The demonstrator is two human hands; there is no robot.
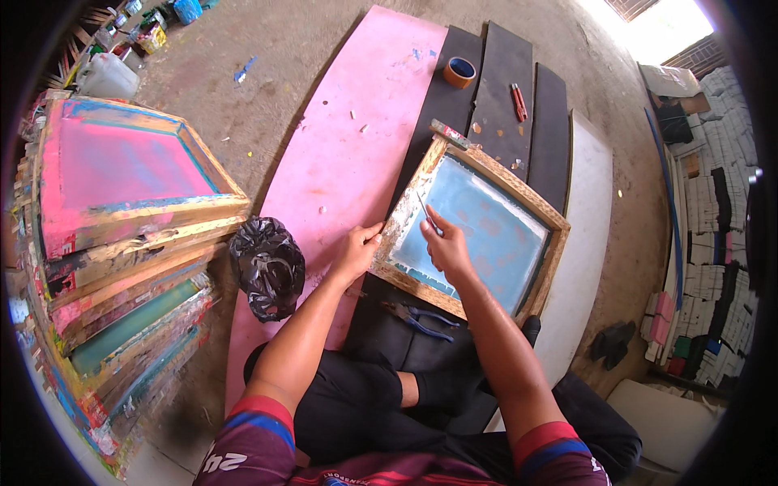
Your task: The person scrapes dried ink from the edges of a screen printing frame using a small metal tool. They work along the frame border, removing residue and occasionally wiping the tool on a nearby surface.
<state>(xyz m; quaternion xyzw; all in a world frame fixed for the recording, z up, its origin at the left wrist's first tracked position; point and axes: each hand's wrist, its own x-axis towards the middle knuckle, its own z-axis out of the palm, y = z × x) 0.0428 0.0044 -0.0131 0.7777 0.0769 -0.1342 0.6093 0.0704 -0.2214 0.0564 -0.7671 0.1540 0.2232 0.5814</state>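
right hand (448, 247) hides thin tool (426, 212), tip unclear

A wooden screen frame (486, 223) with blue mesh lies tilted on dark boards (506, 89) beside a pink board (356, 146). The left hand (356, 251) grips the frame's near-left edge. The right hand (447, 247) rests on the mesh, holding a thin tool (425, 209) against the inner left edge. Pliers (421, 317) lie just below the frame. A black bag (267, 266) sits left of the hands, next to stacked frames (121, 243). A tape roll (459, 71) and a red cutter (519, 101) lie on the boards farther off.
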